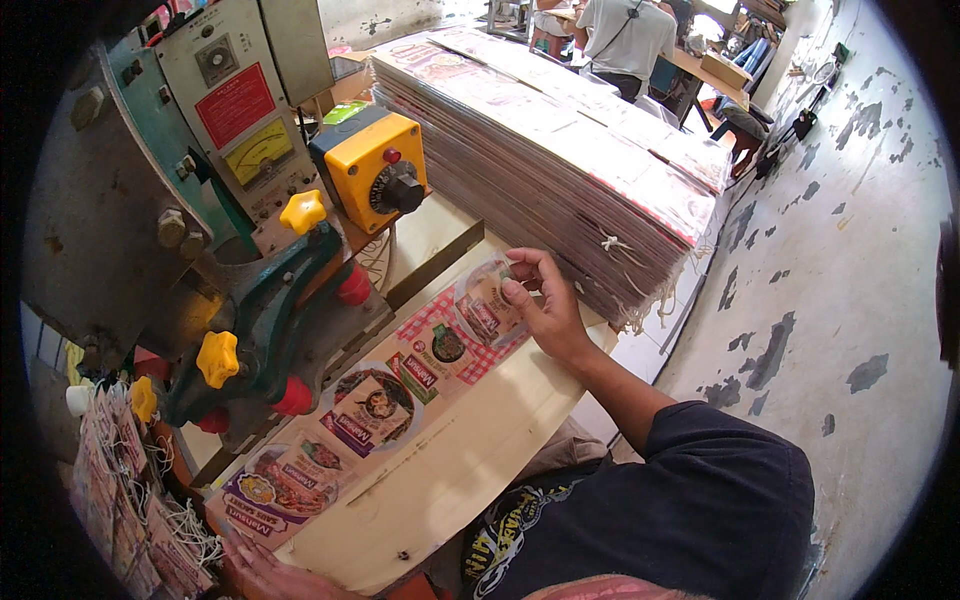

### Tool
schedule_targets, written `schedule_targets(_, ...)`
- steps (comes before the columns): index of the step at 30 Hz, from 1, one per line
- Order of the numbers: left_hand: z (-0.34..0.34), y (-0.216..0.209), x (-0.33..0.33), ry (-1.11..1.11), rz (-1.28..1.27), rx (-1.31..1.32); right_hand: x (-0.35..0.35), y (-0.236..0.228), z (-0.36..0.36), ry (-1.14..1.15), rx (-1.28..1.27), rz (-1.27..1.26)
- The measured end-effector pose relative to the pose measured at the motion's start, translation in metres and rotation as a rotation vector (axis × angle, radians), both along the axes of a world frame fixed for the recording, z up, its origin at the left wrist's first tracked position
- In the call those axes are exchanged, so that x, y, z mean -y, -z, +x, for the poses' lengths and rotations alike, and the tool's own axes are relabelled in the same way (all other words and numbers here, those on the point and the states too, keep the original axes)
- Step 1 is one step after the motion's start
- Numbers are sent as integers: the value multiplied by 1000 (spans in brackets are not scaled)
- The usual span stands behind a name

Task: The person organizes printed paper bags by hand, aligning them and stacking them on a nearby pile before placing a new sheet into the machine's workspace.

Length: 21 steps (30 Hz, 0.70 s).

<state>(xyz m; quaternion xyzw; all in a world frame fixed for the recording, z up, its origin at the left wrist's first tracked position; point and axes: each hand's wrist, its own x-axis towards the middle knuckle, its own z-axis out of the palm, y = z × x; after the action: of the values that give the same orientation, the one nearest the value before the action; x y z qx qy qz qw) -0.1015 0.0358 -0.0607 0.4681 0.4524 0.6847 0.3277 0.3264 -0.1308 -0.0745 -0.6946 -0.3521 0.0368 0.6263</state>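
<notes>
A long printed plastic-looking strip with food pictures and a red checked part lies slantwise on a cream work board. My right hand is at the strip's far end, thumb and fingers bent around its edge. At the near end, my left hand lies along the strip's corner with its fingers stretched out, partly cut off by the lower edge of the view. Just left of the strip stands a green press head with yellow star knobs and red round parts.
A yellow control box with a black dial sits beside a grey machine panel. Behind the board rises a tall stack of printed sheets. Printed pieces with white strings hang at lower left. A peeling wall bounds the right. Another person sits far back.
</notes>
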Motion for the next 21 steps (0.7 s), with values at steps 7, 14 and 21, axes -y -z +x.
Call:
schedule_targets(7, -14, 12, -8, 23, -30, -97, 1, -1, 2, -22, -71, 32)
schedule_targets(14, -28, 29, -10, -181, -153, -20, 0, -1, -4, 2, -99, 198)
schedule_targets(21, -54, 39, -12, 102, 18, 401, 11, 3, -7, -82, -39, 268)
